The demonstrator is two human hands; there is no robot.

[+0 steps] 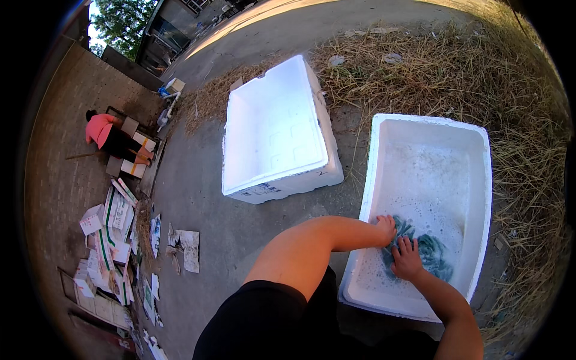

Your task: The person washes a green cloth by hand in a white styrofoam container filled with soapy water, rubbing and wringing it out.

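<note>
Before me stands a white foam box [480,189] with cloudy, bubbly water in its lower part. A dark green cloth [435,257] lies bunched and wet in that water. At the cloth's left end, by the box's left wall, my left hand [385,230] touches it with bent fingers. My right hand [407,260] rests on the cloth just below and to the right, fingers somewhat spread. The undersides of both hands are hidden, so their grip does not show.
A second white foam box [330,164] with writing on its side stands to the left. Dry grass [405,81] covers the ground beyond and right. Foam boxes and scraps [112,229] are piled by a brick wall [63,135], where a person [112,132] bends over.
</note>
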